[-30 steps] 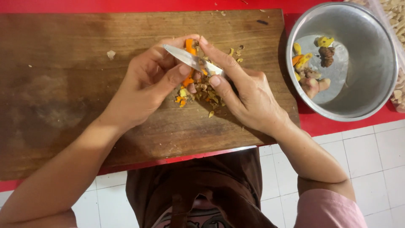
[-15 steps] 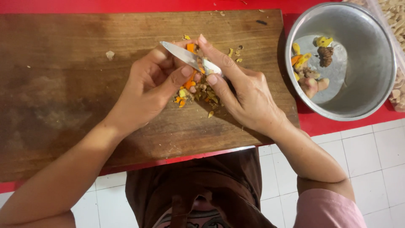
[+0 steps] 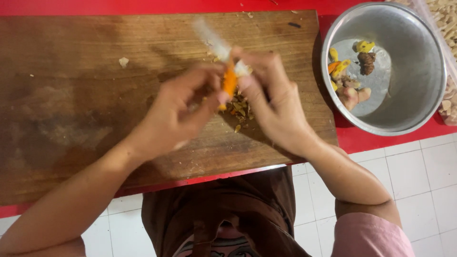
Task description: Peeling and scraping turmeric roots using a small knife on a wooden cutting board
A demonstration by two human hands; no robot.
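Note:
Over a wooden cutting board [image 3: 85,95], my left hand [image 3: 178,112] pinches a small orange root piece [image 3: 229,82]. My right hand [image 3: 273,102] grips a knife [image 3: 214,43] whose pale blade points up and to the left, blurred by motion, its edge against the orange piece. A small pile of brown and yellow peelings [image 3: 238,110] lies on the board right under the hands. A lone pale scrap [image 3: 124,62] sits farther left on the board.
A round metal bowl [image 3: 419,95] at the right holds peeled orange and yellow root pieces and a brown one. A clear bag of pale roots [image 3: 447,28] lies at the far right edge. The board rests on a red surface [image 3: 362,140] above white floor tiles.
Both hands have shifted slightly down and closer together. The knife blade has swung, now blurred, and the orange piece shows more between the fingers.

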